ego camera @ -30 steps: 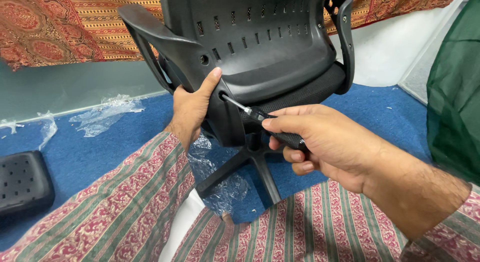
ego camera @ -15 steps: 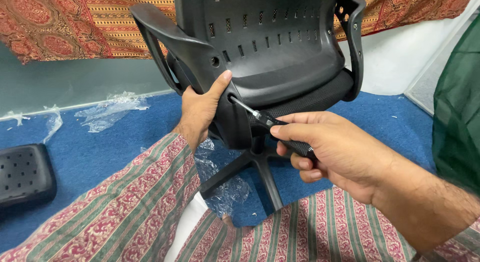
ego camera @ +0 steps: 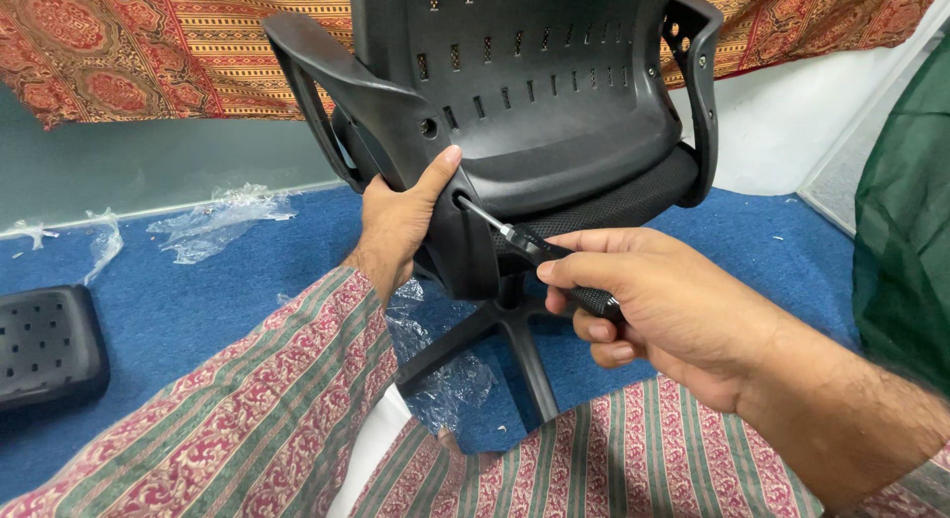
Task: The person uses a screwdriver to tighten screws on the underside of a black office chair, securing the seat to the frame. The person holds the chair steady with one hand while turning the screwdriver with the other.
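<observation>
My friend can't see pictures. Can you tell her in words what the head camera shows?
A person's right hand pushes a screwdriver into a hole low on the back of a black office chair, while the left hand steadies the chair's armrest post. Crumpled clear plastic lies on the blue carpet.

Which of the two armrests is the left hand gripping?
The armrest on the picture's left. The left hand clasps its lower end, beside the screwdriver; the other armrest is untouched.

We see a black chair (ego camera: pixel 554 112), blue carpet floor (ego camera: pixel 198 290), red-green striped sleeves (ego camera: pixel 247 419), and an orange patterned cloth (ego camera: pixel 129 43) at eleven o'clock.
</observation>
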